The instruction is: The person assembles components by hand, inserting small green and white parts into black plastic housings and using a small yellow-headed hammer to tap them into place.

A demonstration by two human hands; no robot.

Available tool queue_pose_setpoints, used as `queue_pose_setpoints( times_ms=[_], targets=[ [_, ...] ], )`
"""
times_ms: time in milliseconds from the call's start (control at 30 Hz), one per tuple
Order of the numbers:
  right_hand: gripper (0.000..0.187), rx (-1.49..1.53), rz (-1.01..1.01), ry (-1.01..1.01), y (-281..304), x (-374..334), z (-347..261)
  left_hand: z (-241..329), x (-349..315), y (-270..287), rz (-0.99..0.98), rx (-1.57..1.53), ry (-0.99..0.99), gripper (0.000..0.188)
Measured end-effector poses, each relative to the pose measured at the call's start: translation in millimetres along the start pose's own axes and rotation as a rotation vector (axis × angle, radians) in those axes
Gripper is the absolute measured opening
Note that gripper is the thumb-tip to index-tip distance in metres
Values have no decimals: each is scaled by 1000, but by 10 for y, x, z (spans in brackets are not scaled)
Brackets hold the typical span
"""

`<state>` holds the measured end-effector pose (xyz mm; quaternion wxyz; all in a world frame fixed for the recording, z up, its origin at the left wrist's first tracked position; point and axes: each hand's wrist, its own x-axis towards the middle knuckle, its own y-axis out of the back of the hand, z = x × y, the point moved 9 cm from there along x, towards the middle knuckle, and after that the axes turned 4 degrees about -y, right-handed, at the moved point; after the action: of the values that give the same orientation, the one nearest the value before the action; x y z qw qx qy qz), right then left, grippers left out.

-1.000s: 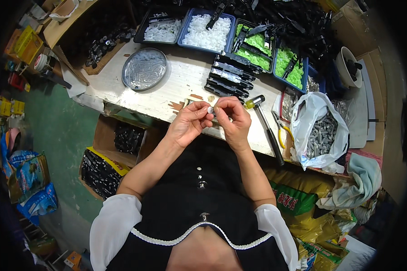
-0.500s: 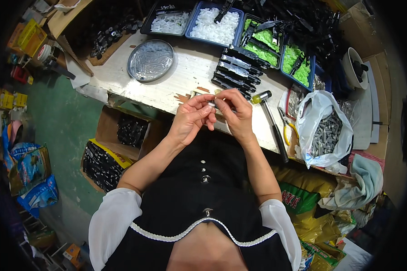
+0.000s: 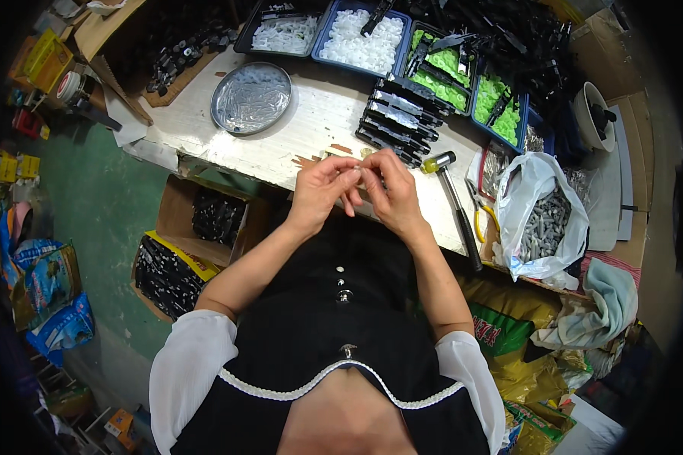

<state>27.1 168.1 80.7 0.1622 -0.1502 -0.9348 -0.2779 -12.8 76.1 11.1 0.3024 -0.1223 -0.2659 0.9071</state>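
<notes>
My left hand (image 3: 317, 193) and my right hand (image 3: 393, 189) meet over the front edge of the bench, fingertips pinched together. Between them sits a small whitish part (image 3: 357, 170), mostly hidden by the fingers; its exact kind cannot be made out. Just beyond my right hand lies a stack of long black-and-silver metal pieces (image 3: 399, 114). A hammer (image 3: 457, 205) with a yellow-and-black head rests to the right of that hand. Beside it are pliers (image 3: 484, 208) with yellow handles.
Along the back stand bins of white parts (image 3: 361, 42) and green parts (image 3: 501, 106). A round metal tin (image 3: 251, 98) sits at left. A white plastic bag (image 3: 546, 216) of grey pieces is at right. Below the bench's left side are cardboard boxes (image 3: 184, 220) of black parts.
My fingertips have closed further around the small white part, which shows less now. Both hands have shifted only slightly, and the bench things stay where they were.
</notes>
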Motion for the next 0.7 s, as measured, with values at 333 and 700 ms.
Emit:
queue_pose_setpoints(
  times_ms=[333, 700],
  targets=[
    [10, -463, -81, 85, -190, -16, 160, 286, 396, 273, -36, 639, -131, 11],
    [6, -576, -125, 164, -308, 10, 195, 174, 513, 228, -191, 957, -73, 16]
  ],
)
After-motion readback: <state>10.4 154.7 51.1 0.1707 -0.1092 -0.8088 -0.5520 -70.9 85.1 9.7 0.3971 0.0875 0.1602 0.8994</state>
